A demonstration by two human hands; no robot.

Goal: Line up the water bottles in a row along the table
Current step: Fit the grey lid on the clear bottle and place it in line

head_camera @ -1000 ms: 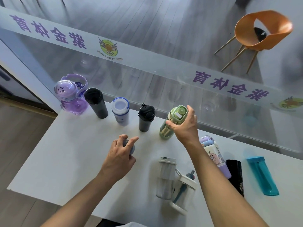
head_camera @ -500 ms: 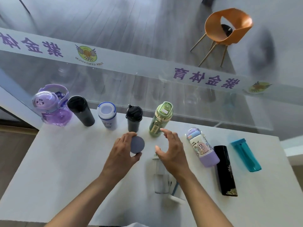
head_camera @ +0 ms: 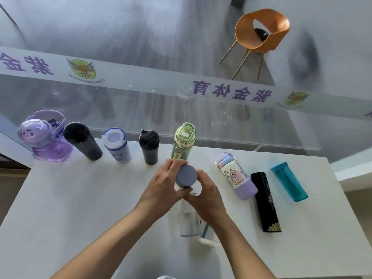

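Note:
Five bottles stand in a row along the far table edge: a purple bottle (head_camera: 44, 143), a tall black tumbler (head_camera: 84, 143), a white and blue bottle (head_camera: 116, 146), a small black bottle (head_camera: 150, 148) and a green bottle (head_camera: 182, 143). My left hand (head_camera: 161, 188) is shut on a grey-lilac bottle (head_camera: 186, 176), held just in front of the green one. My right hand (head_camera: 207, 194) curls against it from the right, over the top end of a clear bottle (head_camera: 188, 220) lying beneath. A cartoon bottle (head_camera: 235, 176), a black flask (head_camera: 266, 202) and a teal bottle (head_camera: 289, 181) lie at the right.
The white table (head_camera: 80, 198) stands against a glass wall (head_camera: 141, 87) with a lettered band. A second clear bottle (head_camera: 205, 232) lies mostly hidden under my right forearm. An orange chair (head_camera: 261, 31) stands beyond the glass.
My right hand left the green bottle, came back and closed in beside my left hand. My left hand lifted the grey-lilac bottle and carried it right, toward the green bottle.

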